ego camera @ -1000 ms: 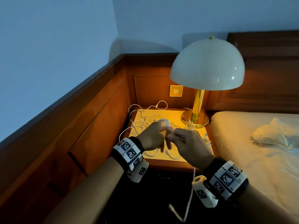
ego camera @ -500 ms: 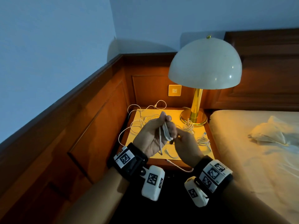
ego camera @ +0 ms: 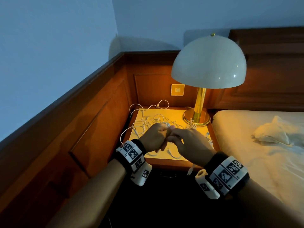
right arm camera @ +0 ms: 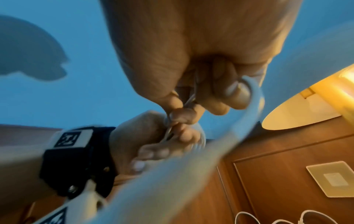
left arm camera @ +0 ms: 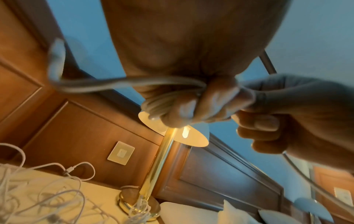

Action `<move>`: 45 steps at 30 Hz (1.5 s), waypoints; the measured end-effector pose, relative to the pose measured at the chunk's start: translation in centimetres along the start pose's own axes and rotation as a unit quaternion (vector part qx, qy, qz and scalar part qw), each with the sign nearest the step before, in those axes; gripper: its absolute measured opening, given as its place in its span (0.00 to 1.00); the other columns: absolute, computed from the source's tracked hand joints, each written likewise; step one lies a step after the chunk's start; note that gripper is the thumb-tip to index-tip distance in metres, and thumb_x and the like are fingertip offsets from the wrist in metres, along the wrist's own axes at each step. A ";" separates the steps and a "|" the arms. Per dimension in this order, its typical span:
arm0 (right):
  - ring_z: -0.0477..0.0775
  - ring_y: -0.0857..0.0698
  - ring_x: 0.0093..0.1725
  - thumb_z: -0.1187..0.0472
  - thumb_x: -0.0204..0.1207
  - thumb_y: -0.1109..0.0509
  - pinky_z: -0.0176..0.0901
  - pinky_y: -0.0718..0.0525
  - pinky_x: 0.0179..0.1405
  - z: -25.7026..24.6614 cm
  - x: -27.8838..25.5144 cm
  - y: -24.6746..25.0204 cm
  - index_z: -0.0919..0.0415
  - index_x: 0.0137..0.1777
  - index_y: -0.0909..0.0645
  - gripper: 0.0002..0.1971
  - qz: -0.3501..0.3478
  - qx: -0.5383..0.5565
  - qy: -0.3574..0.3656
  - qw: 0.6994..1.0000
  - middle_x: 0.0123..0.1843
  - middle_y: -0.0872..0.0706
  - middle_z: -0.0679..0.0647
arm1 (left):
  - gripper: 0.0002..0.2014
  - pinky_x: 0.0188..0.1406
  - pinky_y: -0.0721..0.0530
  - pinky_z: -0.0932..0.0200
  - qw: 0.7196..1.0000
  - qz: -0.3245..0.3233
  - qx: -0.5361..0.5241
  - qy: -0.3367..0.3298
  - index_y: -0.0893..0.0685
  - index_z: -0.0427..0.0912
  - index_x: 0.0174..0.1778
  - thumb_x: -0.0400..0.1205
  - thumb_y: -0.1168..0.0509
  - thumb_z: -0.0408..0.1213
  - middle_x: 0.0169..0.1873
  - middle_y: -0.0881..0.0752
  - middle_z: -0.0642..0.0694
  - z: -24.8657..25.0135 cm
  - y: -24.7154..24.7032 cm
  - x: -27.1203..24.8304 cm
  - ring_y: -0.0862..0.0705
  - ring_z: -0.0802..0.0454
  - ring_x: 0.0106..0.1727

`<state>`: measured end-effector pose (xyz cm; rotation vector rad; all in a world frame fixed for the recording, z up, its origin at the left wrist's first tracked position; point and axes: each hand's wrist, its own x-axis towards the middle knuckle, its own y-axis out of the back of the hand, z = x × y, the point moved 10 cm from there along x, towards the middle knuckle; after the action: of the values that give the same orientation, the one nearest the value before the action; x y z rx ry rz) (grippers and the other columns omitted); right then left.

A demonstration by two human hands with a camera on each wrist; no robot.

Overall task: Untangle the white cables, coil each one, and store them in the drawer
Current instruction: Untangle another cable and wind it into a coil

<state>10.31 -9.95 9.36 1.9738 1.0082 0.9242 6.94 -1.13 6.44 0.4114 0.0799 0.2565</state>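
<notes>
Brass lamp (ego camera: 202, 76) lights the nightstand (ego camera: 172, 155); loose white cables (ego camera: 148, 122) lie tangled left of its base. In front of it, left hand (ego camera: 153, 139) fist-grips a small coil (ego camera: 166, 124) to keep loops together. Right hand (ego camera: 189, 143) pinches the cable tail (right arm camera: 191, 97), likely feeding another wrap.

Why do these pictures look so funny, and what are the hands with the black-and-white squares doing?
No machine here: a person wears three cameras. The big picture comes from one on the head; the two odd close-ups come from cameras strapped to the wrists, looking along the fingers. The left hand grips a white cable coil, and the right hand pinches the same cable's loose part to wind it. More tangled white cables lie on the wooden nightstand, beside a lit lamp with a gold stem. A bed stands to the right.
</notes>
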 end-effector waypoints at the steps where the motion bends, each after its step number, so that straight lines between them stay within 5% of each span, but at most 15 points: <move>1: 0.39 0.21 0.31 0.48 0.83 0.32 0.43 0.28 0.32 0.1 0.0 1.1 0.46 0.45 0.15 0.08 0.024 0.003 -0.004 1.000 0.37 0.12 0.43 | 0.26 0.13 0.35 0.63 1.000 -0.017 -0.002 0.005 0.21 0.32 0.41 0.93 0.49 0.50 0.17 0.24 0.40 -0.2 -0.1 -0.1 0.33 0.49 0.13; 6: 0.46 0.16 0.37 0.49 0.77 0.25 0.53 0.18 0.37 1.6 0.2 3.4 0.47 0.41 0.14 0.05 0.126 0.153 -0.005 0.980 0.36 0.13 0.44 | 0.27 0.12 0.41 0.66 0.965 -0.131 -0.226 0.021 0.21 0.37 0.38 0.91 0.49 0.56 0.14 0.33 0.48 -0.3 -2.1 -1.5 0.40 0.55 0.11; 9: 0.42 0.20 0.34 0.57 0.82 0.29 0.39 0.22 0.36 3.3 0.3 3.0 0.46 0.43 0.13 0.08 0.166 0.242 -0.039 0.955 0.35 0.15 0.42 | 0.19 0.19 0.28 0.62 0.897 -0.183 -0.402 -0.019 0.23 0.37 0.45 0.93 0.50 0.46 0.19 0.28 0.47 1.4 -2.8 -2.2 0.30 0.54 0.16; 12: 0.43 0.27 0.27 0.58 0.87 0.35 0.38 0.29 0.29 4.0 0.3 0.6 0.41 0.41 0.16 0.14 0.143 0.246 -0.068 0.956 0.33 0.19 0.47 | 0.17 0.36 0.19 0.55 0.842 -0.161 -0.514 -0.037 0.23 0.35 0.49 0.93 0.53 0.40 0.27 0.21 0.44 2.3 -2.3 -1.9 0.19 0.47 0.28; 15: 0.57 0.20 0.35 0.67 0.85 0.42 0.54 0.22 0.35 3.2 0.1 -2.0 0.50 0.42 0.18 0.16 0.097 0.216 -0.046 0.970 0.35 0.15 0.54 | 0.19 0.48 0.18 0.47 0.837 -0.123 -0.531 -0.043 0.23 0.36 0.44 0.93 0.54 0.39 0.30 0.21 0.41 2.3 -1.8 -1.7 0.16 0.38 0.39; 16: 0.55 0.21 0.34 0.70 0.83 0.42 0.54 0.23 0.34 3.1 -0.1 -2.5 0.55 0.42 0.18 0.15 0.086 0.208 -0.043 0.973 0.35 0.16 0.53 | 0.21 0.48 0.19 0.47 0.829 -0.118 -0.545 -0.036 0.24 0.37 0.41 0.94 0.55 0.40 0.29 0.23 0.41 2.1 -1.8 -1.6 0.17 0.38 0.40; 20: 0.41 0.26 0.27 0.73 0.86 0.44 0.34 0.29 0.29 2.2 -0.3 -3.2 0.53 0.46 0.19 0.17 0.034 0.225 -0.054 0.972 0.32 0.16 0.44 | 0.24 0.25 0.32 0.58 0.780 -0.111 -0.616 0.018 0.29 0.44 0.28 0.91 0.52 0.43 0.21 0.36 0.49 0.7 -1.6 -1.0 0.30 0.51 0.20; 23: 0.45 0.25 0.26 0.73 0.86 0.45 0.39 0.26 0.27 1.4 -0.1 -4.2 0.60 0.48 0.18 0.15 -0.002 0.298 -0.071 0.952 0.34 0.14 0.50 | 0.25 0.13 0.43 0.61 0.770 -0.081 -0.632 0.032 0.33 0.47 0.21 0.88 0.48 0.42 0.14 0.39 0.51 -0.3 -1.2 -0.8 0.36 0.56 0.11; 26: 0.46 0.30 0.26 0.66 0.87 0.43 0.43 0.31 0.29 1.7 -0.2 -4.7 0.61 0.41 0.20 0.14 0.016 0.356 -0.089 0.930 0.32 0.20 0.59 | 0.27 0.09 0.44 0.62 0.774 -0.055 -0.628 0.047 0.34 0.47 0.20 0.89 0.45 0.45 0.14 0.42 0.52 -1.1 -0.7 -0.4 0.39 0.57 0.10; 29: 0.42 0.34 0.24 0.53 0.90 0.44 0.34 0.34 0.28 1.6 -0.6 -4.5 0.62 0.35 0.25 0.22 0.049 0.383 -0.099 0.917 0.23 0.27 0.44 | 0.30 0.09 0.44 0.65 0.782 -0.024 -0.618 0.079 0.35 0.47 0.19 0.89 0.42 0.50 0.13 0.42 0.52 -1.9 -0.4 -0.1 0.41 0.57 0.09; 32: 0.41 0.31 0.28 0.48 0.88 0.42 0.37 0.33 0.32 1.7 -1.0 -3.8 0.57 0.34 0.26 0.21 0.130 0.323 -0.100 0.932 0.26 0.25 0.43 | 0.30 0.08 0.42 0.67 0.818 0.024 -0.566 0.101 0.37 0.46 0.19 0.88 0.41 0.49 0.12 0.42 0.51 -2.2 -0.3 0.0 0.41 0.57 0.08; 37: 0.47 0.34 0.24 0.47 0.87 0.38 0.46 0.37 0.26 1.7 -1.3 -2.3 0.54 0.33 0.25 0.21 0.192 0.218 -0.116 0.950 0.22 0.26 0.46 | 0.28 0.18 0.33 0.63 0.877 0.232 -0.390 0.158 0.32 0.44 0.22 0.87 0.36 0.51 0.18 0.38 0.48 -4.6 2.1 -0.1 0.39 0.51 0.15; 40: 0.50 0.35 0.23 0.45 0.87 0.39 0.48 0.38 0.25 1.9 -0.8 -1.5 0.56 0.32 0.27 0.23 0.180 0.144 -0.119 0.966 0.21 0.30 0.50 | 0.27 0.22 0.32 0.61 0.890 0.325 -0.298 0.114 0.31 0.43 0.26 0.90 0.43 0.52 0.19 0.33 0.48 -4.3 3.4 -0.8 0.34 0.52 0.19; 45: 0.52 0.35 0.23 0.44 0.87 0.41 0.49 0.39 0.25 3.1 0.1 -0.5 0.55 0.29 0.32 0.25 0.161 0.083 -0.126 0.975 0.22 0.30 0.51 | 0.33 0.29 0.22 0.59 0.911 0.296 -0.271 0.098 0.19 0.38 0.41 0.89 0.57 0.61 0.26 0.21 0.47 -4.2 2.0 -0.3 0.21 0.53 0.26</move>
<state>12.78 -10.54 7.49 2.3735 0.6505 0.7470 5.66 2.17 3.37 -0.1615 0.0761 0.8980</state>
